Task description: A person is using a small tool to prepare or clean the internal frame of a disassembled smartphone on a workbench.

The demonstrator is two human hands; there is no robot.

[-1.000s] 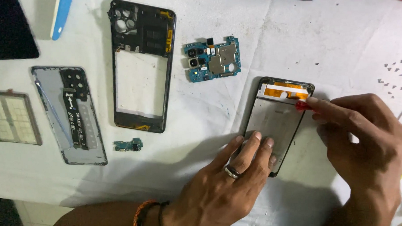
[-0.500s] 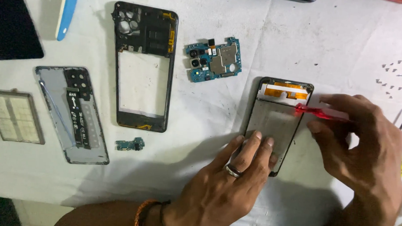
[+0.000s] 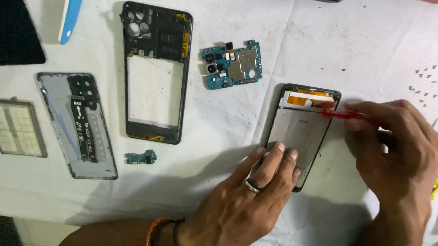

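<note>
White cloth covers the bench, phone parts strewn at left; the left hand [image 3: 247, 206] presses flat on the opened phone frame [image 3: 302, 133], while the right hand [image 3: 402, 144], bare a second ago, now pinches a red pry tool [image 3: 337, 113] at its top edge, prying apparently begun

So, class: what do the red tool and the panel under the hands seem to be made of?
Red tool: probably plastic, going by its uniform bright red, slightly translucent look. Panel: seemingly a matte grey metal plate in a glossy black frame, likely plastic, with an orange, film-like flex strip at the top.
</note>
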